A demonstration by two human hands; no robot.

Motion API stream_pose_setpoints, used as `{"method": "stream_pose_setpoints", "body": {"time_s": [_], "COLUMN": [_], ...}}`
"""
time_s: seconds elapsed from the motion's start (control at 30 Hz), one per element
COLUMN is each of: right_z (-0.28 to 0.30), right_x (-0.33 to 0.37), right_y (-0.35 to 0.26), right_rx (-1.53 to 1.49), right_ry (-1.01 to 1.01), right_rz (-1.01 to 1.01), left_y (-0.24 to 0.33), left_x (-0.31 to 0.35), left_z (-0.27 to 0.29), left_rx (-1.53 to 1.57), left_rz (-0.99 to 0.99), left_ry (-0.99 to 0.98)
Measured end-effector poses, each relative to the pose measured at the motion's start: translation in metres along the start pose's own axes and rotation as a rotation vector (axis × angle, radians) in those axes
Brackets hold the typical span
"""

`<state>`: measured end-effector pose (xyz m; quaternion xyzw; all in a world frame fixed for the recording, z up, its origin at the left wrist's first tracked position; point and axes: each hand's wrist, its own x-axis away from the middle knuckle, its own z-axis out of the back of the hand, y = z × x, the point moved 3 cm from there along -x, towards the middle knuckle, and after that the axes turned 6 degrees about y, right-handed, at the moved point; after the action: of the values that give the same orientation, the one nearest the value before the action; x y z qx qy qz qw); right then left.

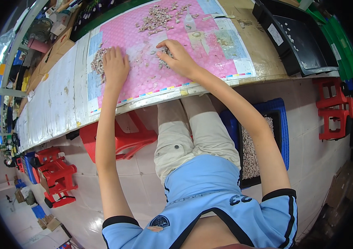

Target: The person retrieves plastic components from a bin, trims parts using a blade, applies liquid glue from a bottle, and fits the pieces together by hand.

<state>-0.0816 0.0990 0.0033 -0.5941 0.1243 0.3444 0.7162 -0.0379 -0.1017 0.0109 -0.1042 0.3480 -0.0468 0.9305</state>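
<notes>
My left hand (116,66) lies flat with its fingers stretched out, next to a pile of small pale pieces (98,65) at the left of a pink printed sheet (143,74). My right hand (179,61) curves around a smaller cluster of the same pieces (164,54), fingers apart and bent. Whether its fingertips touch any piece is hard to make out. A larger heap of loose pieces (158,18) spreads over the far part of the sheet. Beside that heap stands a small white squeeze bottle (189,23) with a thin nozzle.
On the table's right end sits a black tray (295,37) with a few white pieces inside, near green bins (342,45). Below the table edge, a blue crate (283,137) holds a black tray of pale pieces (251,153). Red stools (122,135) stand under and beside the table.
</notes>
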Motion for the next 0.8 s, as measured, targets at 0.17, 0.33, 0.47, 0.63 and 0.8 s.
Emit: {"method": "stream_pose_setpoints", "body": {"time_s": [0.17, 0.33, 0.47, 0.63, 0.8], "right_z": [0.005, 0.010, 0.002, 0.010, 0.017], "right_x": [0.001, 0.000, -0.001, 0.002, 0.002], "right_y": [0.002, -0.002, -0.008, 0.000, -0.006], "right_rx": [-0.012, 0.032, 0.027, 0.058, 0.114], "right_ry": [0.030, 0.066, 0.079, 0.125, 0.109], "right_rz": [-0.014, 0.069, 0.107, 0.095, 0.118], "left_y": [-0.015, -0.050, -0.096, -0.071, -0.033], "left_x": [-0.009, -0.037, -0.034, -0.037, -0.049], "left_z": [-0.011, -0.040, -0.066, -0.041, -0.007], "left_rx": [0.144, 0.118, 0.122, 0.266, 0.199], "left_rz": [0.217, 0.243, 0.249, 0.305, 0.066], "left_ry": [-0.067, -0.015, -0.140, -0.286, -0.015]}}
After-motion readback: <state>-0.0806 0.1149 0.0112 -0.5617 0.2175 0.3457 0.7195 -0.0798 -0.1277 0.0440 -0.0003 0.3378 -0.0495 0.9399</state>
